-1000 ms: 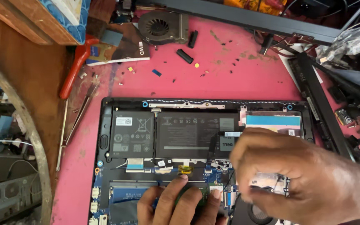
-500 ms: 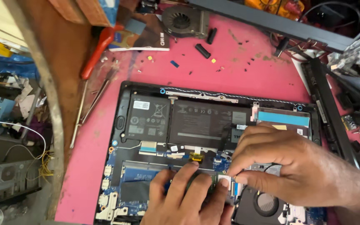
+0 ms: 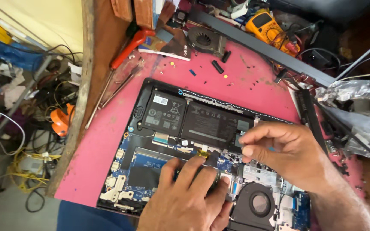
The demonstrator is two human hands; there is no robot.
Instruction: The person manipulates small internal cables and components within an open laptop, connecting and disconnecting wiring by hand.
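Note:
An opened laptop (image 3: pixel 142 128) lies on a pink mat, its black battery (image 3: pixel 193 119), blue circuit board (image 3: pixel 150 164) and round cooling fan (image 3: pixel 258 203) exposed. My left hand (image 3: pixel 189 196) rests flat on the board, fingers spread across the middle just left of the fan. My right hand (image 3: pixel 279 152) hovers over the right end of the battery with fingers curled and thumb and forefinger pinched together. Whether anything small sits in that pinch cannot be made out. The board under both hands is hidden.
A loose fan (image 3: pixel 204 40), small black parts and screws lie on the pink mat (image 3: pixel 108 141) at the back. A red-handled screwdriver (image 3: pixel 127 49) and tweezers lie at the left. A yellow multimeter (image 3: pixel 268 23) and a grey strip sit behind. Cables hang off the left edge.
The view has swung left and tilted, so the laptop now lies slanted. My right hand has lifted from the board near the fan to the battery's right end. My left hand stays put.

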